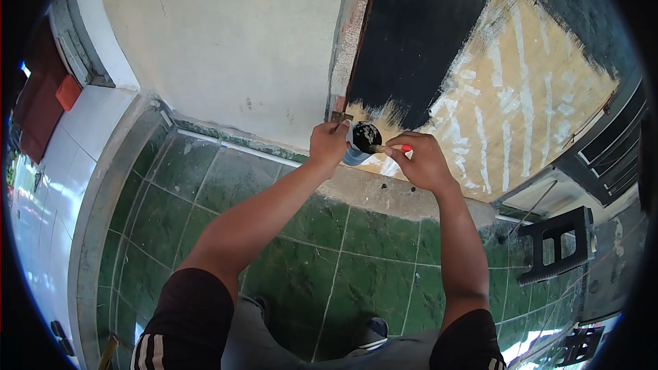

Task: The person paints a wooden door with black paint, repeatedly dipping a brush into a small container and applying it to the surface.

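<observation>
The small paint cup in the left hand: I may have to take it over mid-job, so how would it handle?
The paint cup looks light, since the left hand holds it alone by pinching. Its open top shows black paint, so tilting would probably spill. The brush in the right hand dips into it, so a nudge could tip it.

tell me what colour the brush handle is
Red: the brush handle shows at the right hand, its bristles dipped in the paint cup. Head view.

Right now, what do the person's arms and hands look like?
Both arms are bare from the upper arm down. Each has a short black sleeve; the left sleeve has white stripes near its edge. The left hand and right hand wear no gloves.
</observation>
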Demonstrator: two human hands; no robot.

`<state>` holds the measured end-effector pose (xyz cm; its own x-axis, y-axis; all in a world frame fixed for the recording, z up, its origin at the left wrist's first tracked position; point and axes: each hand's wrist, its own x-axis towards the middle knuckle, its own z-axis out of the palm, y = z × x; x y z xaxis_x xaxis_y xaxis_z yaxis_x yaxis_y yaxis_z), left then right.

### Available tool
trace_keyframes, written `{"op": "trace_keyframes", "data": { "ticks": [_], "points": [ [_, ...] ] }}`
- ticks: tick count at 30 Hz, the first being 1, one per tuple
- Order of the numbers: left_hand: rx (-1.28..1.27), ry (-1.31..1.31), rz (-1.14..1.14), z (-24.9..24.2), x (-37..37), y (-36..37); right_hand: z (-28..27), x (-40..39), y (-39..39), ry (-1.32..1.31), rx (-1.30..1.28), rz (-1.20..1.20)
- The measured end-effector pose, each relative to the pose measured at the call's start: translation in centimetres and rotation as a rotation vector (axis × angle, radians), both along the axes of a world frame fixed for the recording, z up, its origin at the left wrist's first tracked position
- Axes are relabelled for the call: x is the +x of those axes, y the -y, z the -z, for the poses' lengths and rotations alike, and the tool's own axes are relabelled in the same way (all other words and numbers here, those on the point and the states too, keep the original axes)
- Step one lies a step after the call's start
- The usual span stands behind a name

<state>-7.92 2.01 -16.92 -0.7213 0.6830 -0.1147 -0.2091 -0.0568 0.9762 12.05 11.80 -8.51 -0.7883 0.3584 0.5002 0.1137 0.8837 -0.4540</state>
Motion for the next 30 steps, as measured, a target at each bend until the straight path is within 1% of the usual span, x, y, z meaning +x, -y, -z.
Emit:
{"op": "trace_keyframes", "data": {
  "ticks": [2, 5, 8, 9, 12, 15, 17, 19, 20, 22, 23, 25, 26, 29, 30],
  "points": [
    [-0.001, 0.011, 0.008, 0.3, -0.1, 0.0, -0.1, 0.1, -0.1, -0.057, -0.040, 0.026],
    [-0.008, 0.025, 0.013, 0.7, -0.4, -0.1, -1.4, 0.4, -0.8, -0.209, 0.007, 0.100],
    [-0.025, 0.038, 0.019, 1.4, -0.5, 0.1, -3.2, 0.9, -1.7, -0.285, 0.065, 0.173],
    [-0.031, 0.040, 0.030, 1.6, -0.5, 0.3, -3.7, 1.0, -2.0, -0.232, 0.064, 0.206],
    [-0.054, 0.031, 0.031, 2.2, -0.5, 0.4, -4.5, 1.2, -3.6, -0.042, 0.195, 0.229],
    [-0.064, 0.018, 0.053, 2.7, -0.4, 0.4, -6.1, 0.4, -4.1, -0.245, 0.459, 0.300],
    [-0.063, 0.014, 0.063, 2.8, -0.4, 0.5, -8.0, 0.2, -3.5, -0.352, 0.614, 0.410],
    [-0.061, 0.011, 0.063, 2.8, -0.2, 0.6, -8.1, -0.1, -2.9, -0.440, 0.768, 0.534],
    [-0.067, 0.012, 0.062, 2.7, -0.1, 0.6, -7.5, -0.2, -2.9, -0.395, 0.787, 0.527],
    [-0.080, 0.013, 0.060, 2.9, -0.2, 0.5, -4.5, -0.4, -3.3, -0.306, 0.825, 0.513],
    [-0.078, 0.013, 0.064, 3.0, -0.1, 0.5, -2.5, -0.7, -3.4, -0.174, 0.880, 0.541],
    [-0.070, 0.012, 0.077, 2.9, -0.1, 0.5, 2.1, -0.3, -4.2, -0.037, 0.787, 0.388],
    [-0.077, 0.009, 0.086, 2.9, -0.1, 0.5, 3.1, 0.0, -3.2, 0.078, 0.704, 0.364],
    [-0.090, 0.008, 0.095, 3.2, 0.1, 0.5, 3.5, 0.5, -3.5, 0.165, 0.559, 0.287],
    [-0.089, 0.009, 0.090, 3.5, 0.2, 0.3, 2.1, 0.3, -4.2, 0.173, 0.526, 0.274]
  ]
}}
